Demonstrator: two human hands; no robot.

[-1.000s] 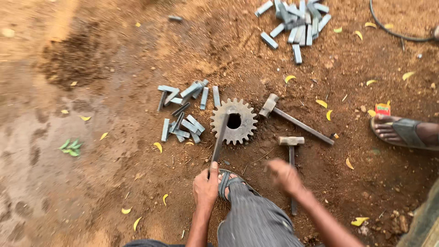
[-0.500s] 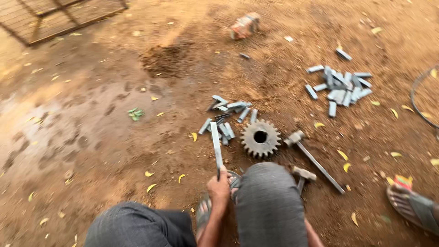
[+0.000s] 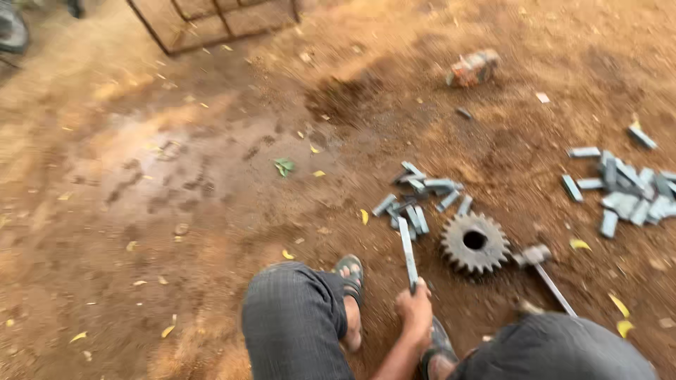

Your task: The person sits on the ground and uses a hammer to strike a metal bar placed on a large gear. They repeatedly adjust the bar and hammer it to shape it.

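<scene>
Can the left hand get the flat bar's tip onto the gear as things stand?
Probably yes. The left hand grips the flat metal bar, whose far end lies among the small metal pieces, just left of the gear. Nothing lies between them. The right hand is out of view.

gear (image 3: 474, 242) right of bar (image 3: 408, 252), hammer (image 3: 542, 271) beside

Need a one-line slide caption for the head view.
Squatting person's left hand grips a flat metal bar on bare dirt, beside a toothed gear, a hammer and small grey metal blocks.
</scene>
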